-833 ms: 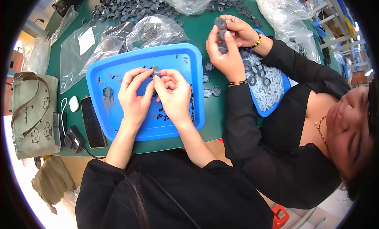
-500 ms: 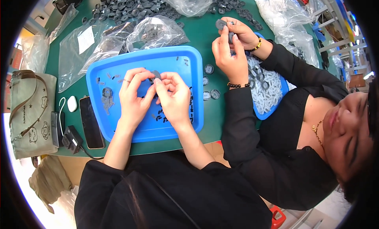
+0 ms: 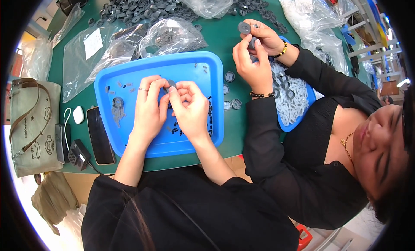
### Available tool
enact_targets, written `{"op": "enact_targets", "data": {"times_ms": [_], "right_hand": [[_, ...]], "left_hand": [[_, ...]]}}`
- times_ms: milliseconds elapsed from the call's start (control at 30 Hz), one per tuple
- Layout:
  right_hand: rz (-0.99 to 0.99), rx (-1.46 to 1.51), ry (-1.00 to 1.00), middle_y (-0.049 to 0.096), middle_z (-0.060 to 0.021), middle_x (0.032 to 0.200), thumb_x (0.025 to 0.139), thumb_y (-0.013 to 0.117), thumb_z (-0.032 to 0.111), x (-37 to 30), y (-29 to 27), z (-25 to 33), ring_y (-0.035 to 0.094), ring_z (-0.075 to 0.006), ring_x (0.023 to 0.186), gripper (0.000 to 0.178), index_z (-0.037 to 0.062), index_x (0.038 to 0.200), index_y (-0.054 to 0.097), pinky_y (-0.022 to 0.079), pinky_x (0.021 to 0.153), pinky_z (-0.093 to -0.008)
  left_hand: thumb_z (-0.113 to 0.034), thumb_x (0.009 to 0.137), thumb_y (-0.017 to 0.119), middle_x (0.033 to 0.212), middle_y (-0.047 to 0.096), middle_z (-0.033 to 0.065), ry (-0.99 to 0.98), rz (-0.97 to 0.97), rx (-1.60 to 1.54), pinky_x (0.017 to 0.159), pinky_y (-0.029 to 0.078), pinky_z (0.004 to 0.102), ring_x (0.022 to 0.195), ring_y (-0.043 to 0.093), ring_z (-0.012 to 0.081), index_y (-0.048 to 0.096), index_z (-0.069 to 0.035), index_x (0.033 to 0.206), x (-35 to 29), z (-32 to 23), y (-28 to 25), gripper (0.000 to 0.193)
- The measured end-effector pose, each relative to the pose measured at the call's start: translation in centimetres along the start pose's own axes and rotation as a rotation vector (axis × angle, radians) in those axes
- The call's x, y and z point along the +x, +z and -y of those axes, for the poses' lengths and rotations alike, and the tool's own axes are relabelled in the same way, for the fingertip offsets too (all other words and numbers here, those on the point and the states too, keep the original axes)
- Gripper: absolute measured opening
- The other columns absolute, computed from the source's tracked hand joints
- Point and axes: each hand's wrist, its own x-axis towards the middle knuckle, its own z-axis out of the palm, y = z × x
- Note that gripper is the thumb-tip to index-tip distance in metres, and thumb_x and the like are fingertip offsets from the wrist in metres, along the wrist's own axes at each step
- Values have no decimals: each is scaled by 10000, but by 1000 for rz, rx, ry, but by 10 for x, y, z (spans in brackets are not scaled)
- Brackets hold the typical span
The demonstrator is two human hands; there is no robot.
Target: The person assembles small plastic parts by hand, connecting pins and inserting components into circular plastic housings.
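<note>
Over a blue tray (image 3: pixel 173 150), my left hand (image 3: pixel 149 106) and my right hand (image 3: pixel 191 104) meet at their fingertips. Between them they pinch a small dark grey round plastic part (image 3: pixel 171 84), mostly hidden by the fingers. Another grey ring-shaped part (image 3: pixel 117 102) lies at the tray's left side, above some small translucent pieces (image 3: pixel 116 117). Small black pieces (image 3: pixel 210 117) are scattered beside and below my right hand. A few tiny pieces (image 3: pixel 204 69) lie near the tray's upper right corner.
To the right a co-worker's hands (image 3: pixel 255 69) hold grey round parts above a blue tray of white pieces (image 3: pixel 296 104). Finished-looking round parts (image 3: pixel 229 76) sit between the trays. A grey heap (image 3: pixel 142 8) and plastic bags (image 3: pixel 173 37) lie behind; a phone (image 3: pixel 100 136) and bag (image 3: pixel 36 125) stand left.
My hands stay together on the grey part, with only slight finger shifts. The co-worker's fingers have turned one grey round part so more of its face shows.
</note>
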Motion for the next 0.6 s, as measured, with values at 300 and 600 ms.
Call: {"op": "enact_targets", "data": {"times_ms": [300,600], "right_hand": [[36,94,41,609,1,715,863,669,31,0,-3,2,533,-17,602,140,-24,949,573,438,507,-177],[69,-2,2,604,-14,797,908,590,17,-3,-4,3,534,-27,599,110,-17,1008,560,438,487,-179]], "left_hand": [[56,754,664,1032,584,141,16,-78,-127,821,507,342,956,601,283,576,-21,1001,0,-1,1,274],[63,782,683,1066,650,108,-147,-6,-457,875,500,298,985,620,186,633,3,1162,2,7,-6,389]]}}
